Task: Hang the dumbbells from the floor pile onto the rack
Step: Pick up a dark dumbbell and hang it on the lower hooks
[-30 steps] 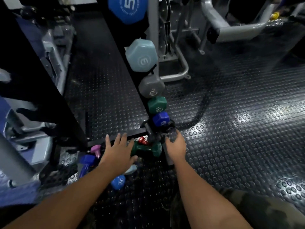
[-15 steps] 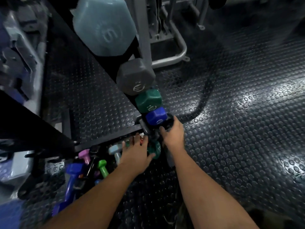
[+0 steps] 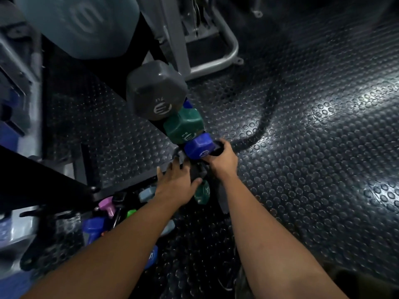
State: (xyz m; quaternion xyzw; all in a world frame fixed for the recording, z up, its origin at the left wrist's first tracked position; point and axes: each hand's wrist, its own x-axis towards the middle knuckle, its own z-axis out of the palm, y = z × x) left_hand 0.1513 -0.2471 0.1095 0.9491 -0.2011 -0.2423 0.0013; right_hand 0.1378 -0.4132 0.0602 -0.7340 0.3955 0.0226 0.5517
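Rack (image 3: pixel 159 128): grey, green and blue dumbbells already hung.
Floor pile (image 3: pixel 108 214): several left beside its base.
Left hand (image 3: pixel 177 182): fingers spread, nothing held.
Right hand (image 3: pixel 222 160): clenched on the lowest hook.

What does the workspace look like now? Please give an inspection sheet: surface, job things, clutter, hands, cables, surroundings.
Surface: dark studded rubber floor, glare at the right.
Job's things: rack holds, top to bottom, pale blue, grey dumbbell, green dumbbell, blue dumbbell; floor pile includes pink, purple, bright green and pale blue ones, plus a dark green one.
Clutter: nothing seen.
Hands: left hand reaches to the rack base, grip hidden; right hand closed on a black rack part beside the blue dumbbell.
Cables: dark cable curves across floor.
Surroundings: grey machine frame, blurred.
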